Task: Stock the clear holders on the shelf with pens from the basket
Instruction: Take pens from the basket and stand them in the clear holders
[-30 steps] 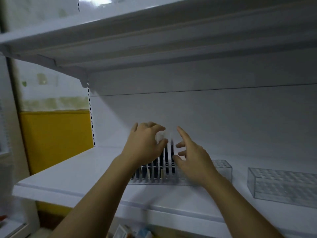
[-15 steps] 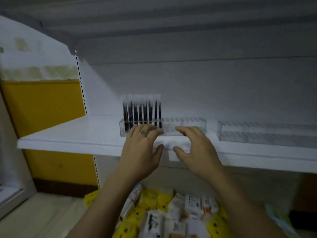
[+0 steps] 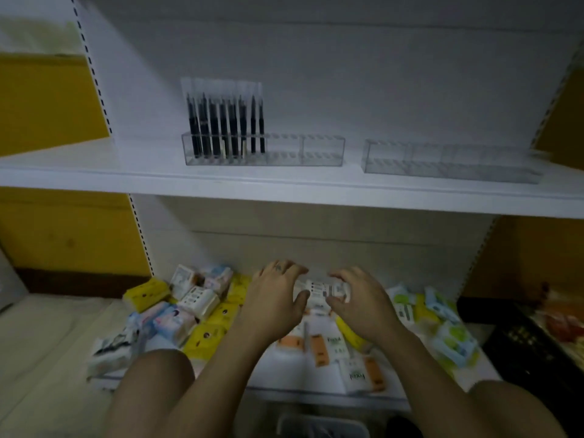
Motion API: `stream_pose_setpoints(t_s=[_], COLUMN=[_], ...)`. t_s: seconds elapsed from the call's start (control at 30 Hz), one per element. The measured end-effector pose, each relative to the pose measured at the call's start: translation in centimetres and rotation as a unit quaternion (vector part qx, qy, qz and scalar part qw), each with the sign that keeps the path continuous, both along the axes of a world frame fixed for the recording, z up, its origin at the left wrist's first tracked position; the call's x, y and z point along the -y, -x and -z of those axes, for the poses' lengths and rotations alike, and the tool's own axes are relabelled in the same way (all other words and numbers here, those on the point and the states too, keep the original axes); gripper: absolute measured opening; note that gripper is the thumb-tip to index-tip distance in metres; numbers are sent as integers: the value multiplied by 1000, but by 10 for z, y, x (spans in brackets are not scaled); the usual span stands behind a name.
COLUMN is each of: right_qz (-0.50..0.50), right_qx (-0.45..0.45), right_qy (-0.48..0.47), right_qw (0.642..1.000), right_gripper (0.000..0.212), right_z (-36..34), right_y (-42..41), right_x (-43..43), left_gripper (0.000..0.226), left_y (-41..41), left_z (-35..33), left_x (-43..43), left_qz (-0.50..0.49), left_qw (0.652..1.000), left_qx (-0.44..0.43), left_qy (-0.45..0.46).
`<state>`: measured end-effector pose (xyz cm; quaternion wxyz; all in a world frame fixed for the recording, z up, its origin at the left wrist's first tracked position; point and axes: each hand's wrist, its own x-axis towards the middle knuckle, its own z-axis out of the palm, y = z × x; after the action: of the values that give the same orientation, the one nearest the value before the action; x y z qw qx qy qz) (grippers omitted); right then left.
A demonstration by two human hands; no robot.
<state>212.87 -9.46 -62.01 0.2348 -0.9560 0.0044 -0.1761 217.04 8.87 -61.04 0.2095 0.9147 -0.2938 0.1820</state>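
head view — left hand (image 3: 275, 298) and right hand (image 3: 363, 303) loosely spread, empty, over packets (image 3: 196, 300).

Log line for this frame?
left holder: partly stocked with pens | right holder: empty | left hand, right hand: hovering above lower-shelf packets

holder (image 3: 303, 151): clear glossy plastic | shelf (image 3: 94, 172): smooth matt white | packets (image 3: 199, 300): glossy wrap
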Motion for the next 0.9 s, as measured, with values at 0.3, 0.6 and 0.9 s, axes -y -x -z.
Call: stream_pose_setpoints(t_s=[0.3, 0.6, 0.9], right_qz=[13, 37, 37], right_qx=[-193, -363, -423], right_qy=[-28, -114, -93], right_qw=[981, 924, 901], right_gripper=[45, 13, 8], right_z=[134, 231, 264], right_y=[18, 46, 55], right_x=[12, 16, 20], left_gripper=[45, 42, 33], left_y=[11, 29, 29], left_z=[133, 218, 284], left_x=[12, 20, 20], left_qz=[9, 29, -1], left_qw=[979, 933, 874], left_qx=[-198, -347, -466], left_qy=[-48, -91, -142])
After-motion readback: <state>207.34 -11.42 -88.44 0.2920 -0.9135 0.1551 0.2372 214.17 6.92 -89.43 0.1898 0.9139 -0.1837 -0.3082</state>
